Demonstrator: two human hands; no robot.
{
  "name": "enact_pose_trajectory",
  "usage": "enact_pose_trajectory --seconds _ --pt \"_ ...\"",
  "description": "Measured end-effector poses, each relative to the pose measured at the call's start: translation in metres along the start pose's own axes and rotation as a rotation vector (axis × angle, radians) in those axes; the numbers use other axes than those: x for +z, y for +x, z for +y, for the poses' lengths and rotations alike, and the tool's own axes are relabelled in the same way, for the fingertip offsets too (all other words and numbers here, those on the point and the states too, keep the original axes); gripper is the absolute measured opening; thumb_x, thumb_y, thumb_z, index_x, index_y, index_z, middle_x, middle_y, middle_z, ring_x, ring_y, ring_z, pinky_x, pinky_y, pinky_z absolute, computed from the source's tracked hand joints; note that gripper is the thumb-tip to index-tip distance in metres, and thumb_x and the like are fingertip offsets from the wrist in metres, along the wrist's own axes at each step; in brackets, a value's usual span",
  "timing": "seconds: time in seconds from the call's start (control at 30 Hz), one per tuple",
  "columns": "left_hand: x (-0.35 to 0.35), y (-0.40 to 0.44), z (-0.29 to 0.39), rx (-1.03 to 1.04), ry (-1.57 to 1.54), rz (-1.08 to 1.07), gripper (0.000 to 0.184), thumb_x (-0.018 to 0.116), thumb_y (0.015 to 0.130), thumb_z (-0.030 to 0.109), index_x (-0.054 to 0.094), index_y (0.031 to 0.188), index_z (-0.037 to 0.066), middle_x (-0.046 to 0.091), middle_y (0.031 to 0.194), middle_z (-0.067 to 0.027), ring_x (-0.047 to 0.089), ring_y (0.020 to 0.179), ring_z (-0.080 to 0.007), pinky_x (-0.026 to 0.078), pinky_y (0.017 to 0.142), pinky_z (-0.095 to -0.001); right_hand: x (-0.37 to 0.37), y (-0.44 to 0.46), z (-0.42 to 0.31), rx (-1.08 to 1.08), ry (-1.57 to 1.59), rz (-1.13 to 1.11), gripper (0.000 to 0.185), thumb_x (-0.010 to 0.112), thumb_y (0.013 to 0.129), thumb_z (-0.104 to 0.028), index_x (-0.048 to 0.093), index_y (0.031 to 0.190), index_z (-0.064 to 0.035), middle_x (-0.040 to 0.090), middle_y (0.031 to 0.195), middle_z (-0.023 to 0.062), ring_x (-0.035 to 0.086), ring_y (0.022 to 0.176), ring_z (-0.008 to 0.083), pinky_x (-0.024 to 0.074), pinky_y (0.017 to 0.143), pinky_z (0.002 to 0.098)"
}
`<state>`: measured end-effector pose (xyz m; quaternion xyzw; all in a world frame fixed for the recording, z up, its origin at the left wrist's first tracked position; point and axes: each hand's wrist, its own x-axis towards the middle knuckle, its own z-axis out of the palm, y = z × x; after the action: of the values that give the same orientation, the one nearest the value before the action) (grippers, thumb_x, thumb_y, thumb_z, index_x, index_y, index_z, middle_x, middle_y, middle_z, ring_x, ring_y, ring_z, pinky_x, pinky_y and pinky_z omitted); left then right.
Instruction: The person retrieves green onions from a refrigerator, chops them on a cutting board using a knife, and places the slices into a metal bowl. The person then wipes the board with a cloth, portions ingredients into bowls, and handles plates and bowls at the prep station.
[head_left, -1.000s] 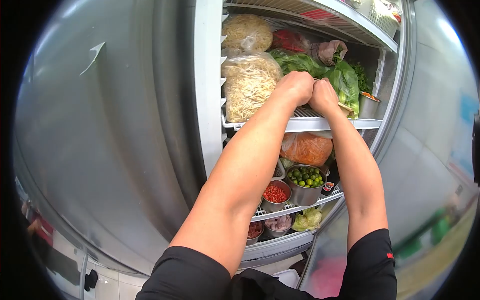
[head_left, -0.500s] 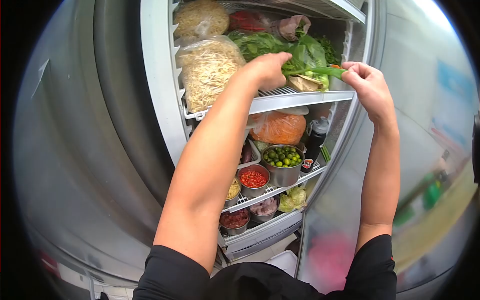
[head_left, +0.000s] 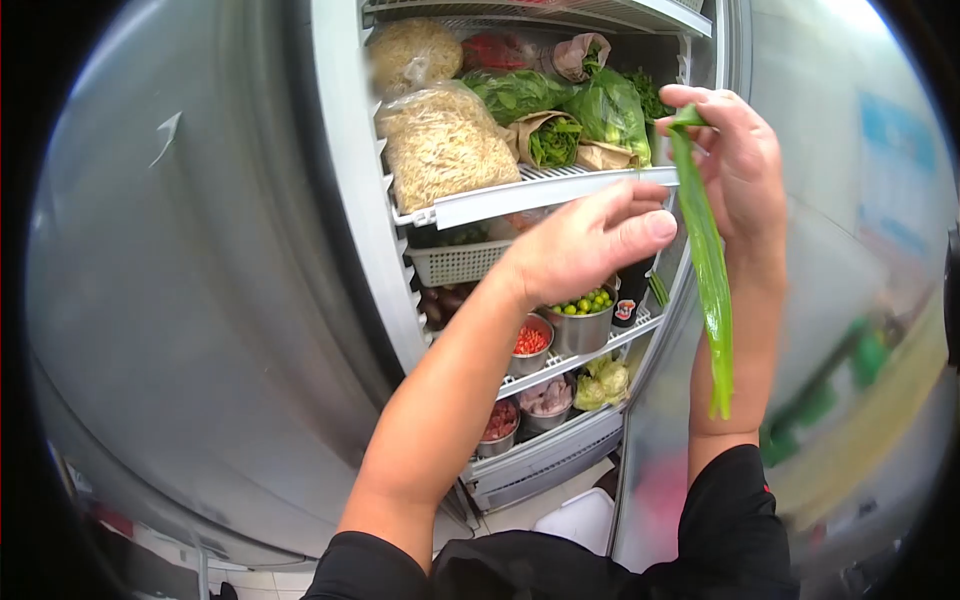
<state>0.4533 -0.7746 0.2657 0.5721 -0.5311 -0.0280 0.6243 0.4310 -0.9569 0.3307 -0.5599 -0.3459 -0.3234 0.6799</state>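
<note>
From my right hand (head_left: 745,165), raised by the fridge's right edge, hangs a long green onion leaf (head_left: 710,285). It is pinched at the top, where it bends, and dangles down in front of my forearm with a paler lower end. My left hand (head_left: 585,245) is in front of the shelf edge, fingers stretched out and thumb apart, holding nothing. Behind it on the upper shelf are leafy greens (head_left: 553,142) in a paper wrap, bagged greens (head_left: 612,108) and a bag of bean sprouts (head_left: 450,145).
The lower shelf holds a white basket (head_left: 455,266), a pot of small green limes (head_left: 583,325) and a bowl of chopped red chilies (head_left: 532,340). Below are bowls of meat (head_left: 545,398) and a lettuce (head_left: 602,385). The open fridge door (head_left: 800,330) stands at the right.
My right hand has drawn the green onion leaf away from the greens, and it now hangs down. My left hand has left the upper shelf, moving down and right. The view has shifted slightly.
</note>
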Motion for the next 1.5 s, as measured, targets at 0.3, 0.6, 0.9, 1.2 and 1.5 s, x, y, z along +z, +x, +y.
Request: enact_pose_trajectory --seconds 0.3,0.6,0.9,1.2,1.5 --pt "0.082 -0.147 0.069 -0.111 0.128 0.33 0.025 0.062 0.095 0.021 0.058 0.11 0.001 0.06 0.082 -0.0004 0.055 0.071 -0.0075 0.048 0.059 -0.029 0.123 -0.098 -0.03 -0.112 -0.423 -0.143 0.021 0.064 0.095 -0.018 0.069 0.103 0.0016 0.065 0.093 0.0016 0.058 0.088 0.0112 0.0467 0.081 0.0271" --pt "0.099 -0.375 0.219 -0.472 0.75 0.577 0.02 0.054 0.093 0.016 0.06 0.1 -0.001 0.068 0.085 -0.0114 0.067 0.084 -0.0184 0.054 0.077 -0.0383 0.067 -0.207 -0.168 -1.1 -1.035 0.438 0.074 0.073 0.085 -0.056 0.057 0.128 0.0027 0.057 0.127 0.026 0.055 0.12 0.0443 0.0466 0.098 0.0542" --pt "0.268 -0.82 0.318 -0.928 0.358 1.941 0.027 0.052 0.098 0.021 0.059 0.116 0.003 0.068 0.103 -0.0087 0.068 0.089 -0.0195 0.057 0.075 -0.0341 0.28 -0.38 -0.115 -0.809 -0.475 -0.476 0.074 0.071 0.086 -0.059 0.057 0.123 0.0041 0.059 0.116 0.0251 0.056 0.107 0.0434 0.0469 0.089 0.0519" --pt "0.416 -0.933 0.234 -0.769 -0.153 2.784 0.026 0.049 0.098 0.017 0.052 0.122 0.009 0.062 0.108 -0.0092 0.063 0.092 -0.0243 0.058 0.079 -0.049 0.317 -0.385 -0.098 -0.779 -0.428 -0.562 0.075 0.068 0.087 -0.061 0.058 0.118 0.0056 0.06 0.106 0.0243 0.057 0.094 0.0424 0.0473 0.08 0.0497" --pt "0.357 -0.856 0.214 -0.761 -0.066 2.521 0.028 0.057 0.098 0.015 0.053 0.123 0.003 0.062 0.112 -0.0108 0.066 0.097 -0.0264 0.058 0.084 -0.0454 0.256 -0.243 -0.047 -0.773 -0.377 0.321 0.06 0.078 0.088 -0.025 0.047 0.128 0.0082 0.066 0.102 0.0149 0.066 0.086 0.021 0.0575 0.072 0.0335"
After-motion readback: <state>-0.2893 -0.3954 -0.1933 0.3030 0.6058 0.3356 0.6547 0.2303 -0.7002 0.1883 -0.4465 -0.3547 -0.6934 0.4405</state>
